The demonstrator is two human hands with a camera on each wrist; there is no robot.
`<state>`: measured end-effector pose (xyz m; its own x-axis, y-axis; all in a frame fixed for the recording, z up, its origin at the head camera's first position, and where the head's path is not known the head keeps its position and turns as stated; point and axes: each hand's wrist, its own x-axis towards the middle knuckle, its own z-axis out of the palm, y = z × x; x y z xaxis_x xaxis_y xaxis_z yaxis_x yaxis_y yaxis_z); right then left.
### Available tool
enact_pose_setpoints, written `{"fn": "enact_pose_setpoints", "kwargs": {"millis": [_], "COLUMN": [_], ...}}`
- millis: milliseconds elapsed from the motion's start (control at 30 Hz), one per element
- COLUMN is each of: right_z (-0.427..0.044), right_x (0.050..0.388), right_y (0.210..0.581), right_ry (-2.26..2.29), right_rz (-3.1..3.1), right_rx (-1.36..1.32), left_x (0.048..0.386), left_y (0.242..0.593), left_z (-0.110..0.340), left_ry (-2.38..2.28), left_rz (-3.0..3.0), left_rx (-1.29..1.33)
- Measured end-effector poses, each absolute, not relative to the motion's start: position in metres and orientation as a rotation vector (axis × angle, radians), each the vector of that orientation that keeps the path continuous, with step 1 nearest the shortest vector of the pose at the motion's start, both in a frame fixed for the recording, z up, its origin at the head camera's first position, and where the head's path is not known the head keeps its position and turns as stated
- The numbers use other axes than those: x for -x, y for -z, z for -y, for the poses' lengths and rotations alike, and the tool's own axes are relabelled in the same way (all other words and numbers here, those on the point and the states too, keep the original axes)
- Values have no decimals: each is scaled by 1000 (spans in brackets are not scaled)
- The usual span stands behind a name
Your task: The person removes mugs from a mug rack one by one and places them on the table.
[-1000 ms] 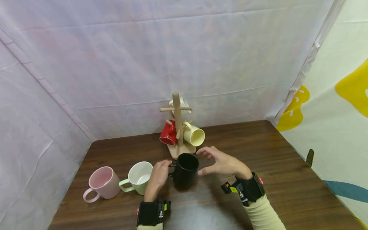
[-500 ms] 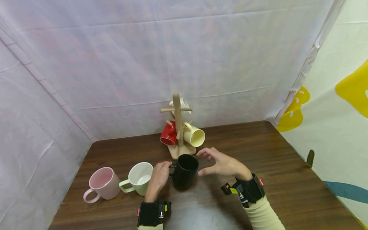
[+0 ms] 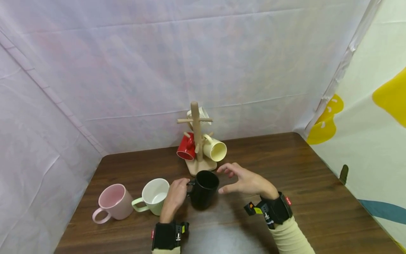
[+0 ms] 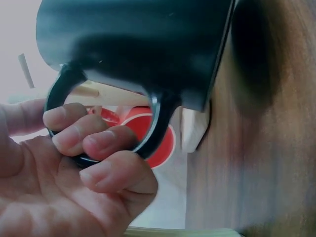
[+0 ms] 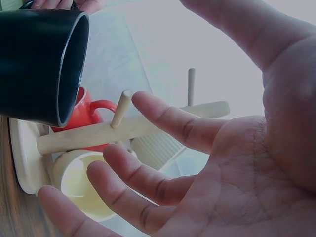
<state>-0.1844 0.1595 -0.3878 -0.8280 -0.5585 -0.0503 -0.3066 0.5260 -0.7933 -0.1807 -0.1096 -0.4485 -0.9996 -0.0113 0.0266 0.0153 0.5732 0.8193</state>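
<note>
A black mug (image 3: 203, 190) is near the middle of the table, its handle towards the left. My left hand (image 3: 174, 197) grips that handle; in the left wrist view the fingers of the left hand (image 4: 94, 163) curl through the handle of the black mug (image 4: 133, 44), whose base looks lifted off the table. My right hand (image 3: 247, 180) is just right of the mug, fingers spread and touching nothing. In the right wrist view the open right hand (image 5: 207, 163) faces the black mug (image 5: 39, 66).
Behind the black mug stands a wooden mug tree (image 3: 196, 135) bearing a red mug (image 3: 186, 147), a pale yellow mug (image 3: 214, 149) and a white ribbed mug (image 3: 203, 115). At left on the table (image 3: 285, 169) stand a pale green mug (image 3: 153, 197) and a pink mug (image 3: 115, 203).
</note>
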Motion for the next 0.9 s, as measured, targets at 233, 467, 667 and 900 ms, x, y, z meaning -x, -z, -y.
{"fn": "enact_pose_setpoints", "kwargs": {"millis": [233,467,667,900], "right_z": [-159,-159,-159,-160], "right_x": [185,185,185,186], "right_y": [387,388,388,390], "right_ry": [1189,1186,1182,1171], "right_rz": [-2472,-2474,-2474,-2483], "right_rx": [723,708,692,692], "left_x": [179,177,176,175], "left_y": [445,444,444,443], "left_z": [110,110,111,112], "left_ry": [1394,1379,1359,1105], "left_rz": [2812,2837,2835,2826], "left_rx": [40,61,74,309]}}
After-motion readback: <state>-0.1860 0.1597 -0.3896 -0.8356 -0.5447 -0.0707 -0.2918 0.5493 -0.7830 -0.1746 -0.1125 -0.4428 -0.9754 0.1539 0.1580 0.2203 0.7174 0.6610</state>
